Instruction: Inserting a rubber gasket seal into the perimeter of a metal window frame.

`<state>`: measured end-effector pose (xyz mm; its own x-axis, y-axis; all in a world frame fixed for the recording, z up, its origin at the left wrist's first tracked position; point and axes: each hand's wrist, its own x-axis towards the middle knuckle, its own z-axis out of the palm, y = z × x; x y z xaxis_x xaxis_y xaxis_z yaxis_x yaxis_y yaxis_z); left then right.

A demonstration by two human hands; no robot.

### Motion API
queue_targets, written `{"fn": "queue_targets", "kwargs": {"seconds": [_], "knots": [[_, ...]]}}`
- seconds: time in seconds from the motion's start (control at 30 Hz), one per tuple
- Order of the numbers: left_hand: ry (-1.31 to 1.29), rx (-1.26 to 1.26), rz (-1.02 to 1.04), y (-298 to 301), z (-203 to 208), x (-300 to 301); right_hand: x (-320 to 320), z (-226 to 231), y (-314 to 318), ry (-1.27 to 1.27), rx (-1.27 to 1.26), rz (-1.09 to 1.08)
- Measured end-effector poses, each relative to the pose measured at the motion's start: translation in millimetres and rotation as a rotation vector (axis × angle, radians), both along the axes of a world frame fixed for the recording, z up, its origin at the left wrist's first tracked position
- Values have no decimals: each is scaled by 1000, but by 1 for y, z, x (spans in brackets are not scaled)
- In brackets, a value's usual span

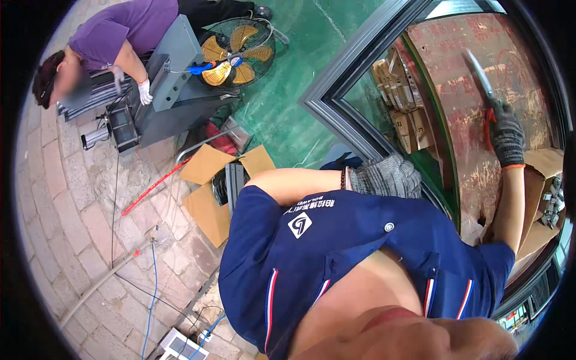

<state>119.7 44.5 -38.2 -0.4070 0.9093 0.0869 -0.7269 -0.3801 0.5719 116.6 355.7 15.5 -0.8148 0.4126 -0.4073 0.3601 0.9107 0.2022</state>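
a: two gloved hands in view. right hand (507, 135) in a dark knit glove with orange trim, arm stretched up, fingers clamped round the orange handle of a scraper (480, 75). blade lies flat against the glass pane (474, 120), upper right of the view, pane smeared with reddish residue.

b: left one?

a: left hand (387, 176) in a grey knit glove, resting on the grey metal frame (345, 78) at the pane's lower left edge. fingers look curled together, nothing clearly in them, can't tell more. bead bracelet at the wrist.

b: clothing?

a: blue short-sleeved shirt (336, 252) with red and white stripes, fills the lower middle.

b: background?

a: cardboard boxes show through the glass. green floor behind the frame. yellow-bladed floor fan (237, 51) at top centre. another person in a purple shirt (129, 24), white gloves, bent over a grey machine (171, 66) top left, well apart. open cardboard box (207, 192) on the paving stones, a red rod (150, 189) and blue cable (153, 282) lying near it.
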Motion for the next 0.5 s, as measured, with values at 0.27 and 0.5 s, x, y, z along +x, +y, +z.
{"fn": "queue_targets", "kwargs": {"seconds": [0.27,0.5], "knots": [[1353,-419,162,0,-2,1,-81,-3,-188,592,-1102,516],[748,-231,83,-3,-22,5,-87,-23,-227,600,-1199,422]]}}
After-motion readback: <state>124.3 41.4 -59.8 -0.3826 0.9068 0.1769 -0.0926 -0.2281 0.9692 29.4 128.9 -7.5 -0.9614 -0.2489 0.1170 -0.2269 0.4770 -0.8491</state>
